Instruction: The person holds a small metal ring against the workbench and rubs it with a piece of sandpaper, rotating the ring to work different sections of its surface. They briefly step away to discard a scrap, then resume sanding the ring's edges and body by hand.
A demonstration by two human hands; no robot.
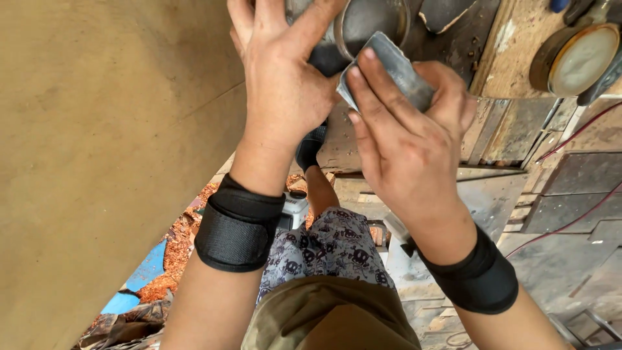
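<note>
My left hand (285, 78) grips a round metal can-like cylinder (369, 23) at the top of the head view, fingers wrapped over its side. My right hand (405, 136) holds a folded piece of grey sandpaper (392, 65) and presses it against the cylinder's rim and side. Both wrists wear black bands. The lower part of the cylinder is hidden behind my left hand.
A large tan board (97, 149) fills the left side. A round grinder disc (576, 58) lies at the top right on a wooden surface. Red cables (570, 139) run over metal plates on the right. Below are my patterned shorts (330, 249) and reddish wood shavings (178, 249).
</note>
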